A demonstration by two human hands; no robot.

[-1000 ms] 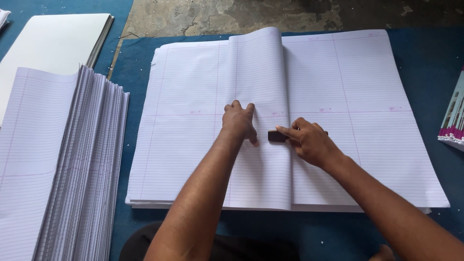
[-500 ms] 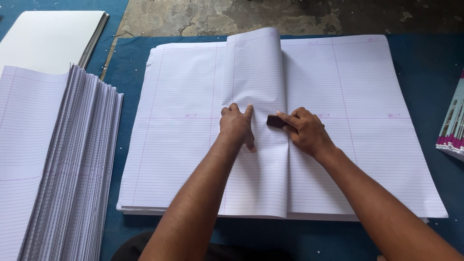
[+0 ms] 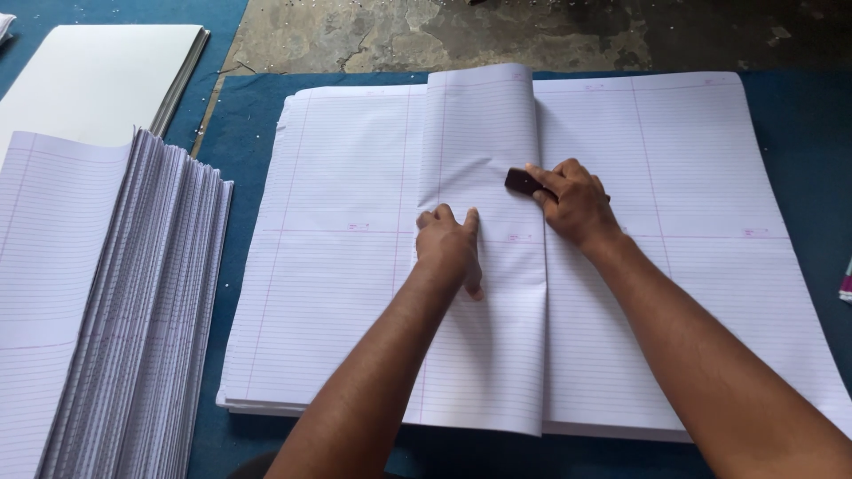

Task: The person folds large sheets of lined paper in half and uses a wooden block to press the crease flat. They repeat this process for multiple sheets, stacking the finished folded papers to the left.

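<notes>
A large stack of ruled white sheets (image 3: 337, 266) lies on a blue table. Its top sheet is folded over into a narrow flap (image 3: 484, 160) down the middle. My left hand (image 3: 450, 247) presses flat on the lower part of the flap, fingers together. My right hand (image 3: 572, 202) grips a small dark block (image 3: 522, 183) and holds it against the flap's right fold edge, a little above my left hand.
A tall fanned pile of folded ruled sheets (image 3: 106, 302) stands at the left. A stack of blank white boards (image 3: 89, 80) lies at the back left. Bare concrete floor (image 3: 497, 31) shows beyond the table (image 3: 803, 142). A coloured object (image 3: 845, 284) peeks in at the right edge.
My right hand has slid the dark block away from me, up along the fold. My left hand stays pressed on the flap.
</notes>
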